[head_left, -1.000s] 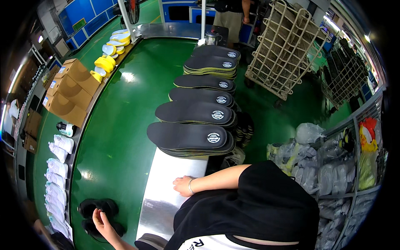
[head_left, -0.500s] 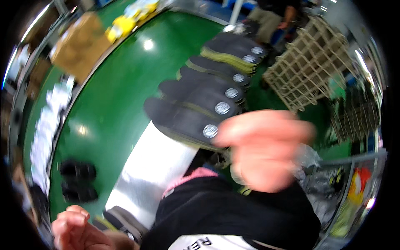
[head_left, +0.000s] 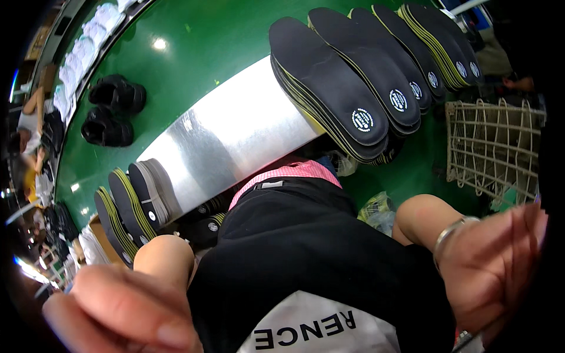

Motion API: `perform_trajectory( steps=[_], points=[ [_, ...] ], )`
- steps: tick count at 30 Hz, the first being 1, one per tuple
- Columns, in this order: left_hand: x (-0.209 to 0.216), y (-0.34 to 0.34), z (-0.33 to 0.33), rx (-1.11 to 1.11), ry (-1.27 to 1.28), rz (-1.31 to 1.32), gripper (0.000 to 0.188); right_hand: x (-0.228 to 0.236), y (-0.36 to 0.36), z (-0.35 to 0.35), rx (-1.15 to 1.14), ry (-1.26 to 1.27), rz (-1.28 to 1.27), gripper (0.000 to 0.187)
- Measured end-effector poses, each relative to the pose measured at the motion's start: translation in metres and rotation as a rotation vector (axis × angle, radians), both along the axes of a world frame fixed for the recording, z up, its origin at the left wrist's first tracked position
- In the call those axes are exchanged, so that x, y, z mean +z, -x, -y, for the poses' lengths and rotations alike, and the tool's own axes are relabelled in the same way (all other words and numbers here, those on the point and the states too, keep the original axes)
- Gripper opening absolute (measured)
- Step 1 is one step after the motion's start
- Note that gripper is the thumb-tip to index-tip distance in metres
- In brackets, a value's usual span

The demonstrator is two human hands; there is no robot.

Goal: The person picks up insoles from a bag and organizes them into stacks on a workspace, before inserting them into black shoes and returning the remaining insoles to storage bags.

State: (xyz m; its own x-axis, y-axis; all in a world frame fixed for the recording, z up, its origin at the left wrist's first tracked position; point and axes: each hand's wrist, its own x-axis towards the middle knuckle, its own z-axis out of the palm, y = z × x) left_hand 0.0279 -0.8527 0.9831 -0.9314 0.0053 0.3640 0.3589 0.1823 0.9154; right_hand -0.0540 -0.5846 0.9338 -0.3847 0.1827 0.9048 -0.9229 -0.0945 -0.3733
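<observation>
My left hand (head_left: pixel 123 309) is raised at the lower left, its fingers curled in. What they hold, if anything, is hidden. Nearest to it stand smaller stacks of black insoles (head_left: pixel 130 203) with yellow-green layers, beside a grey stack (head_left: pixel 159 188). At the lower right my right hand (head_left: pixel 494 259) is held up with its palm showing and its fingers apart, holding nothing I can see. A metal ring or bracelet (head_left: pixel 450 234) circles that wrist. Large stacks of black insoles (head_left: pixel 326 76) with round white prints line the upper right. Neither hand touches the insoles.
A shiny metal plate (head_left: pixel 235 129) lies on the green table (head_left: pixel 194 65) between the insole stacks. A pair of black shoes (head_left: pixel 115 112) rests at the left. White shoes (head_left: pixel 76 56) line the far edge. At the right stands a beige wire basket (head_left: pixel 494 141); people show at the edges.
My view has turned, so the insoles and plate sit higher and farther right. My right hand has moved from beside the large stacks to the lower right. My left hand appears closer and larger.
</observation>
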Motion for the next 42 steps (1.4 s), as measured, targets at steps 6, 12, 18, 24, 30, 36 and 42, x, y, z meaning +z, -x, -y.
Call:
perform_trajectory(
  steps=[6, 12, 18, 24, 30, 36, 42],
  points=[
    [-0.061, -0.003, -0.019, 0.391, 0.019, -0.1, 0.035, -0.061, 0.025, 0.084, 0.442, -0.104, 0.392, 0.01],
    [-0.144, -0.044, 0.009, 0.564, -0.222, 0.365, 0.021, -0.141, -0.012, 0.116, 1.223, -0.158, 1.151, 0.025],
    [-0.189, -0.119, 0.008, 0.692, -0.35, 0.402, 0.02, -0.149, -0.048, 0.128, 1.425, -0.505, 1.648, 0.022],
    [-0.208, -0.2, 0.006, 0.759, -0.48, 0.396, 0.028, -0.161, -0.102, 0.152, 1.462, -0.811, 1.783, 0.023],
    [-0.219, -0.266, 0.0, 0.828, -0.668, 0.307, 0.045, -0.178, -0.135, 0.189, 1.601, -0.992, 1.784, 0.024],
    [-0.221, -0.285, -0.001, 1.042, -0.61, 0.111, 0.055, -0.168, -0.132, 0.264, 1.599, -1.281, 1.558, 0.027],
    [-0.235, -0.302, -0.014, 1.348, -0.684, 0.217, 0.046, -0.189, -0.068, 0.412, 1.455, -1.465, 1.112, 0.03]
  ],
)
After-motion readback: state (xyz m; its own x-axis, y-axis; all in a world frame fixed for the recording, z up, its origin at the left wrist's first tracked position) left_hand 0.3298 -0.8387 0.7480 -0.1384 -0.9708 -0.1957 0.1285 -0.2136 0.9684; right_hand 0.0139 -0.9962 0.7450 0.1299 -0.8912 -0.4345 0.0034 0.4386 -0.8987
